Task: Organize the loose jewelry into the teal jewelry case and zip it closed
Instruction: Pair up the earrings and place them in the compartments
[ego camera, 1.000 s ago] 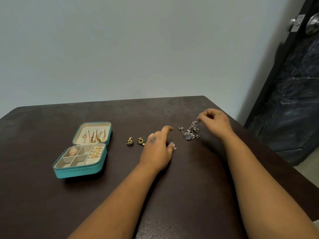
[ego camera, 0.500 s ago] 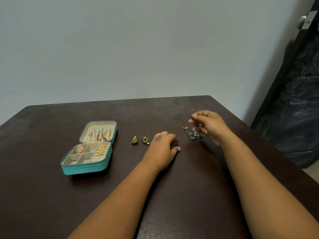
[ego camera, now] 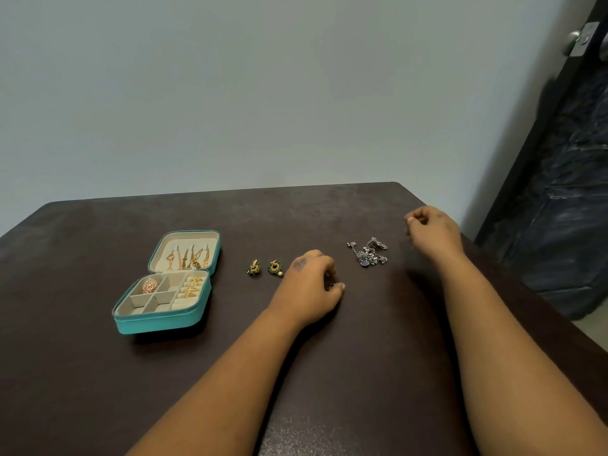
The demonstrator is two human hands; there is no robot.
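partly done, by the look of it: the open teal case (ego camera: 164,319) already holds gold pieces, but two green earrings (ego camera: 265,267) just left of the left hand (ego camera: 307,286) and a silver tangle (ego camera: 368,253) between both hands remain. left fingers curl on something small and silvery; right hand (ego camera: 434,233) pinches, whether anything is held i cannot tell.

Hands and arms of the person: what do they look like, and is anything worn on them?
Both forearms are bare, with no sleeves, watch or bracelets in view. The left hand bears a small dark marking on its back. The right hand shows no rings.
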